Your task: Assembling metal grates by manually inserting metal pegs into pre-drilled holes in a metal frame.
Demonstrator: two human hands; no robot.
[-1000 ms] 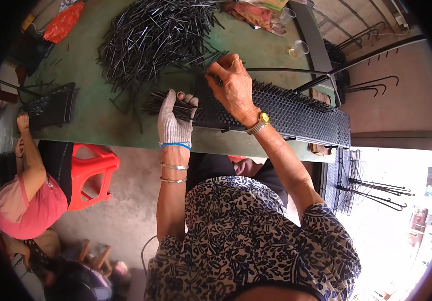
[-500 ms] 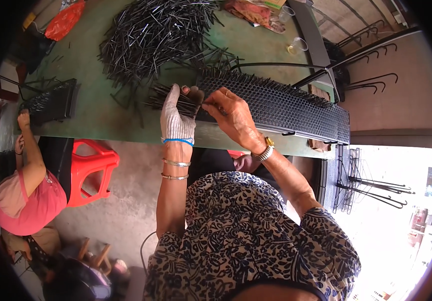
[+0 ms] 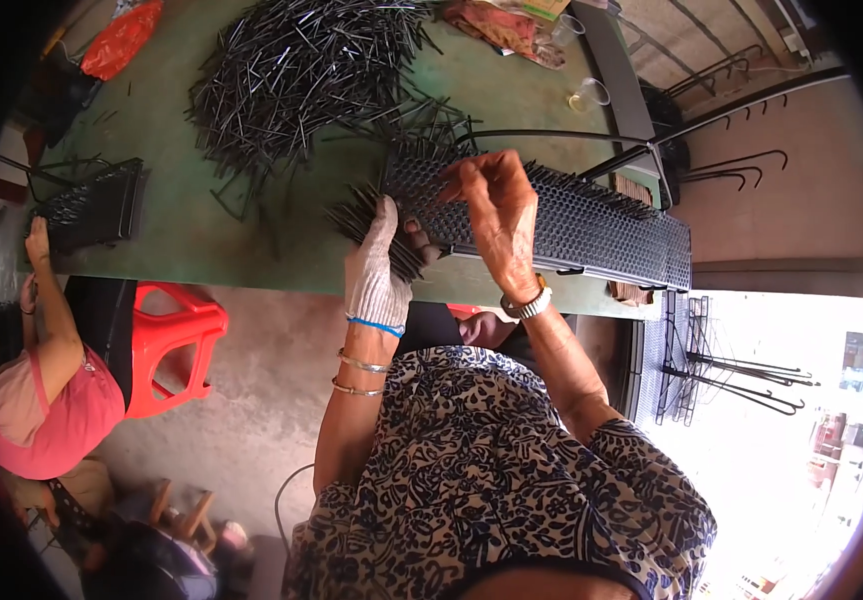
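Note:
My left hand (image 3: pixel 379 268), in a pale knitted glove with bare fingertips, is closed round a bundle of thin black rods (image 3: pixel 351 215) at the table's near edge. To its right lies a long black rack (image 3: pixel 591 228) with a honeycomb of small holes, and many rods stand in its far side. My bare right hand (image 3: pixel 503 215) is over the rack's left part, thumb and fingers pinched together. Whatever those fingers hold is too small to make out. Beyond the rack's left end a large heap of loose black rods (image 3: pixel 301 85) covers the green table (image 3: pixel 166 190).
A black metal frame (image 3: pixel 551 132) rises along the rack's back. Two clear cups (image 3: pixel 588 95) and a reddish cloth (image 3: pixel 501 30) lie at the far right. On the left, a person (image 3: pixel 56 390) in pink works at another rack (image 3: pixel 101 200), near a red stool (image 3: pixel 179 345).
My right hand has left the bundle and moved up and right over the rack. The left hand, still gripping the rods, has come slightly nearer and to the right.

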